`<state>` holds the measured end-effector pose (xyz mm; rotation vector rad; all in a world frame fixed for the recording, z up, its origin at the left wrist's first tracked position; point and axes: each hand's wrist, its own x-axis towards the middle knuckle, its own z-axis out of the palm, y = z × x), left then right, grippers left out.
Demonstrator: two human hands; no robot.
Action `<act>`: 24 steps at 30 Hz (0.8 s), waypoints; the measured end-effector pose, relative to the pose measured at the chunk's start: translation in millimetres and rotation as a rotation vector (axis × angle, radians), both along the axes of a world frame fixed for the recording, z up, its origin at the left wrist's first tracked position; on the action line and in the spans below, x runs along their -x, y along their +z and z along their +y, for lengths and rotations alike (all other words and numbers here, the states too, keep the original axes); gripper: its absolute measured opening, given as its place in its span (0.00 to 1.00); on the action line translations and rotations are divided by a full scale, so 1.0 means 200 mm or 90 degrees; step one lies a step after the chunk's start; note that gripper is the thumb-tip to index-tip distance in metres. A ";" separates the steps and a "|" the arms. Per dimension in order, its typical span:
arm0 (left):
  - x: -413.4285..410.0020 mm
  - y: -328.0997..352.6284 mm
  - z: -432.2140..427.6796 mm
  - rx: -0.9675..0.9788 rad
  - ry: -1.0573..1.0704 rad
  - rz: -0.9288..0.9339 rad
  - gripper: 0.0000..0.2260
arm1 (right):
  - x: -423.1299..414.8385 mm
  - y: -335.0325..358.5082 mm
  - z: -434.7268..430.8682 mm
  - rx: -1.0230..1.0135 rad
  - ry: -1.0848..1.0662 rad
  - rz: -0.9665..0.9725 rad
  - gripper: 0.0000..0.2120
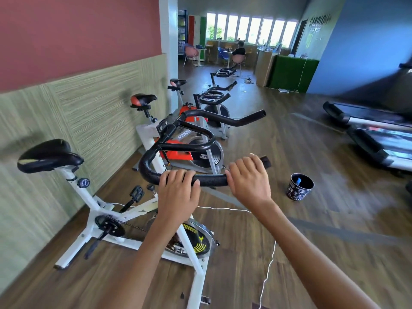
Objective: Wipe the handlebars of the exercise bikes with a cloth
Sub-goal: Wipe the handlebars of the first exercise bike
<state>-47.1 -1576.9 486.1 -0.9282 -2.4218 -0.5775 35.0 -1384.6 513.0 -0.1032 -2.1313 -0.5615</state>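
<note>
Where the white steel-framed exercise bike [88, 198] stands side-on, the near run of its black, pebbled foam handlebar [211, 180] lies left to right across the view, with its free end pointing right and slightly away. The left hand [178, 192] and right hand [248, 178] grip this run, all fingers curled over its top. Beyond, a black patterned round bucket [299, 188] stands on the wood floor, and an orange-and-white bike [177, 156] stands farther along the wall.

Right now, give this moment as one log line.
left hand: grips handlebar | right hand: grips handlebar | cloth: cannot tell | bucket: on floor
</note>
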 end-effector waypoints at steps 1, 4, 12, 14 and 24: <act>0.00 0.00 0.00 0.005 0.003 0.000 0.16 | -0.02 -0.02 0.03 -0.047 0.036 -0.026 0.12; 0.00 0.00 0.00 0.016 0.005 0.016 0.17 | -0.07 0.07 0.19 -0.151 0.050 -0.045 0.12; -0.01 -0.01 0.02 -0.027 0.021 0.043 0.16 | -0.05 -0.03 0.10 -0.126 0.030 -0.089 0.14; 0.01 -0.01 0.01 -0.025 0.010 0.035 0.17 | -0.05 0.01 0.12 -0.080 0.006 -0.017 0.13; 0.08 -0.18 0.08 -0.132 0.026 0.255 0.17 | 0.08 -0.23 0.16 -0.103 0.088 0.285 0.13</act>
